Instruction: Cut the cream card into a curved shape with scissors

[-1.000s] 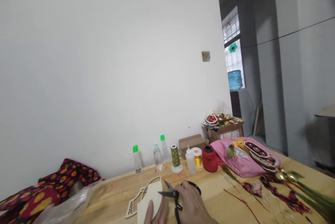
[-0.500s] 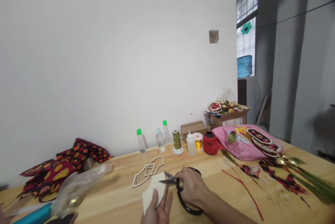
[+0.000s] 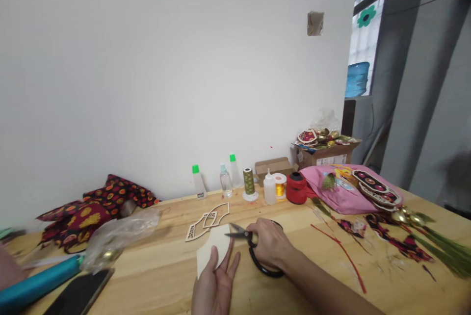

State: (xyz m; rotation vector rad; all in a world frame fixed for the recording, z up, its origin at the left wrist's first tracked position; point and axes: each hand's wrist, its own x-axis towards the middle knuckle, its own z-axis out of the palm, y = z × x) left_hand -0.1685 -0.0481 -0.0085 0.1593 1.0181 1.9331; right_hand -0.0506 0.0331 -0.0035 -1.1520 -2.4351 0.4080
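Note:
My left hand (image 3: 215, 283) pinches a cream fan-shaped piece of paper or card (image 3: 213, 249) between thumb and fingers, low in the middle of the head view. My right hand (image 3: 270, 246) is wrapped round the black handles of a pair of scissors (image 3: 241, 234). Their dark blades point left, parted a little, at the upper right edge of the cream piece. Whether the blades touch it I cannot tell. Just beyond lie overlapping cut-out frames (image 3: 208, 222), pale and fan-shaped, on the wooden table (image 3: 158, 261).
Along the wall stand green-capped bottles (image 3: 199, 185), a green thread spool (image 3: 248, 185), a white squeeze bottle (image 3: 270, 190) and a red thread cone (image 3: 296, 190). Patterned fabric (image 3: 99, 202), a plastic bag (image 3: 121, 231) and a phone (image 3: 79, 293) lie left; a pink cloth (image 3: 331, 192) lies right.
The view has tilted down and turned slightly left, so more of the phone and blue roll shows. Both hands keep their hold, with the scissors still at the cream piece's edge.

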